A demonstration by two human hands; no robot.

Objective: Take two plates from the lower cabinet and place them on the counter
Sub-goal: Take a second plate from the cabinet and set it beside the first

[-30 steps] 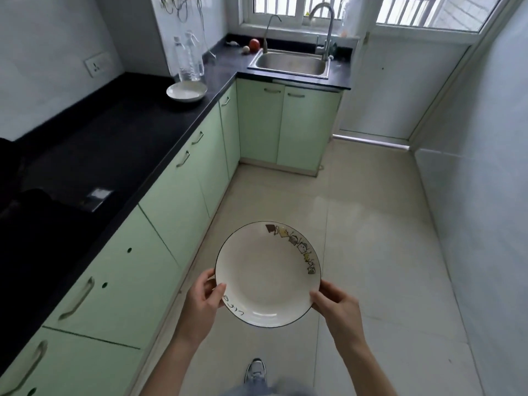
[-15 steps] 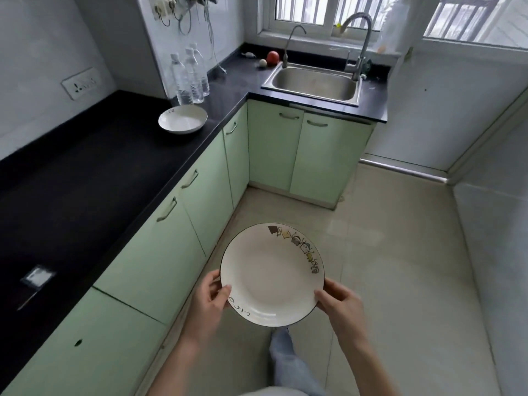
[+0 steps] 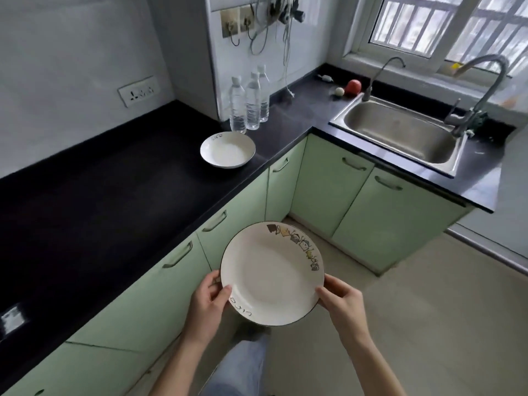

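Note:
I hold a white plate (image 3: pixel 271 275) with a dark rim and small cartoon figures along its edge, level above the floor in front of the green lower cabinets (image 3: pixel 160 281). My left hand (image 3: pixel 210 302) grips its left rim and my right hand (image 3: pixel 341 300) grips its right rim. A second white plate (image 3: pixel 227 150) lies on the black counter (image 3: pixel 100 195), just in front of three water bottles. The cabinet doors I can see are closed.
Three clear water bottles (image 3: pixel 250 101) stand at the wall corner. A steel sink (image 3: pixel 400 132) with two taps sits under the window, a red fruit (image 3: pixel 353 87) beside it. Cables hang from wall hooks. My leg (image 3: pixel 243 364) shows below the plate.
I have walked along the cabinets toward the sink corner, carrying the plate in both hands. The plate on the counter and the bottles are now much nearer.

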